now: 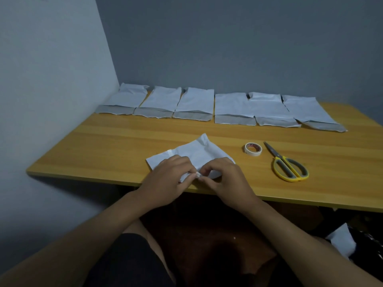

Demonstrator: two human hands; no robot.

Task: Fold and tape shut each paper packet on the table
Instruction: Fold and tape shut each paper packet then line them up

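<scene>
A white paper packet lies near the front edge of the wooden table, with a strip of tape on its left corner. My left hand and my right hand meet over its near edge, and their fingertips pinch a small piece of white tape against the paper. Several more white packets lie in a row along the back of the table. A roll of white tape sits to the right of the packet.
Yellow-handled scissors lie to the right of the tape roll, blades pointing away. Walls close off the table on the left and behind. Another white packet lies low at the right, below the table edge.
</scene>
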